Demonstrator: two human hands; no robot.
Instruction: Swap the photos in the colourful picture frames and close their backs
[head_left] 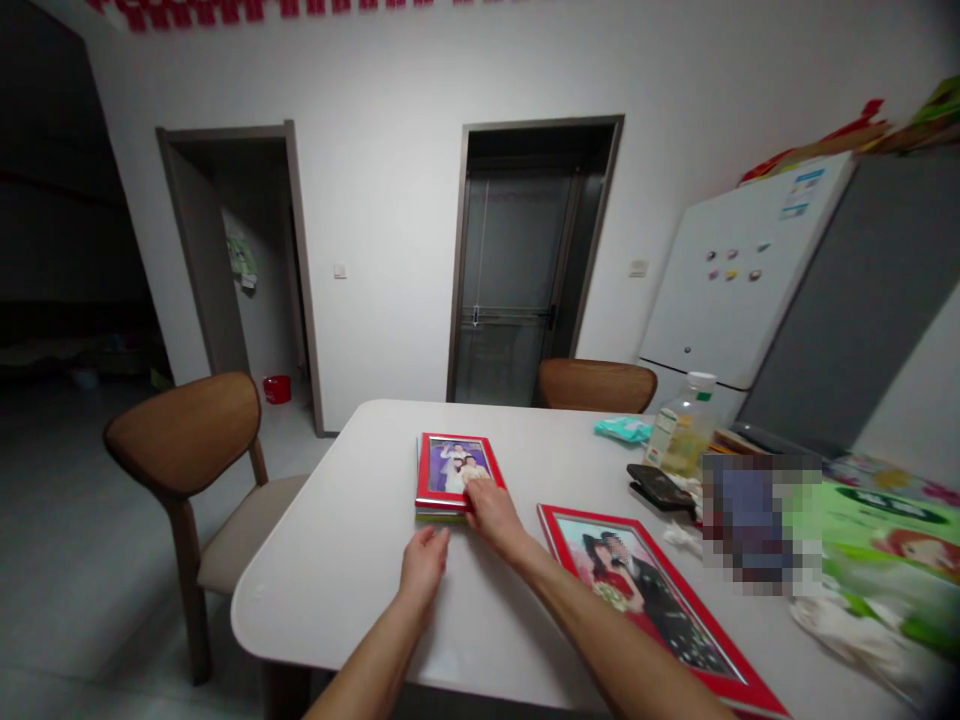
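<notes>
A small red photo frame (pixel 457 470) with a picture of people in pale clothes lies on top of a thin stack on the table. Green and pale edges show beneath it. My right hand (pixel 491 510) grips its near right corner, fingers on top. Just in front of the near edge, my left hand (pixel 425 562) is loosely curled with fingers a little apart, and I see nothing in it. A larger red photo frame (pixel 652 590) lies picture side up to the right, partly covered by my right forearm.
On the right side of the white table (pixel 352 560) are a bottle of yellowish liquid (pixel 682 425), a black wallet-like item (pixel 660 487), a teal packet (pixel 624 429), crumpled tissues and a green package (pixel 885 530). Wooden chairs (pixel 184 430) stand left and behind; a fridge (pixel 739 270) stands right.
</notes>
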